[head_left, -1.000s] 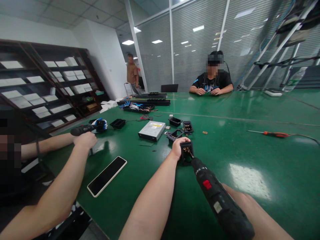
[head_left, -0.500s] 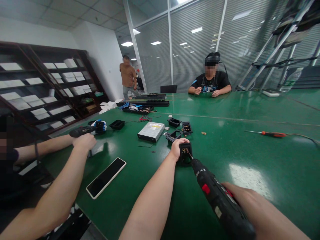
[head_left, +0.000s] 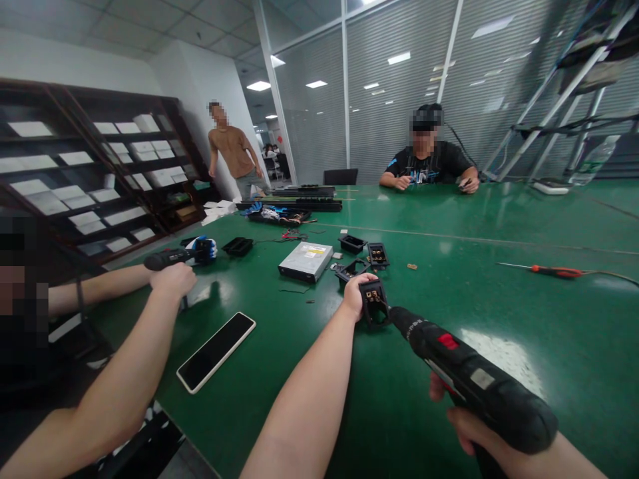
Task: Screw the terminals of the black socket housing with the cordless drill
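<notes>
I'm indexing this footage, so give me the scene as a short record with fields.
Left hand: holds a black housing
Right hand: grips a power drill, its front end close to the housing; contact unclear
Work surface: green table
At left: phone, metal drive
At right: screwdriver
Other people: person at left holding another drill; person across the table; standing person further back

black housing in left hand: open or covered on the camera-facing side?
Open: brass-coloured parts show inside the black housing, with no cover over them.
</notes>
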Motion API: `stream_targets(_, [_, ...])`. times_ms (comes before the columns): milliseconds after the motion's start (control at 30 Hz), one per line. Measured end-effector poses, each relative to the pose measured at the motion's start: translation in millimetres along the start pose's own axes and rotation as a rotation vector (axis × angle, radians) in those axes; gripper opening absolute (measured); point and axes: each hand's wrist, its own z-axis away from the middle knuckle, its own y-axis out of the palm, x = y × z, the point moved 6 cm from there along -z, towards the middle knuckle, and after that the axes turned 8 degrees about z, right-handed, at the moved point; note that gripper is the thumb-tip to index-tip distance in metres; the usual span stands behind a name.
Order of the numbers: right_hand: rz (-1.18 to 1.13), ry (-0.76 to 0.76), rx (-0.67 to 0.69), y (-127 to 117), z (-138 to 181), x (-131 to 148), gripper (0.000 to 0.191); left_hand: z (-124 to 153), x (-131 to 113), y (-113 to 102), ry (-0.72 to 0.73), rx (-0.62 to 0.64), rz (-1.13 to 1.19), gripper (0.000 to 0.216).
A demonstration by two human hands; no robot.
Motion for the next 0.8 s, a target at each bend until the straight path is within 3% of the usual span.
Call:
stream_targets(133, [0.018,0.006,-0.028,-11.5,7.3,8.9,0.025,-0.5,-0.7,0.7,0.004,0.007,-0.001,0.023])
stream_targets(367, [0.025,0.007,-0.047,-7.7,3.1,5.7,0.025,3.3,-2.7,3.4,-0.007,-0.004,-0.018,0.020])
stream_targets(600, [0.045,0.023,0.035,0.4,4.4,1.0,0.019,4.1,-3.1,1.8,-0.014,-0.039,-0.043,0.020])
stream_targets(800, [0.030,0.028,0.003,-5.1,1.2,0.8,0.029,-1.4,0.9,-2.0,-0.006,0.008,-0.027,0.023])
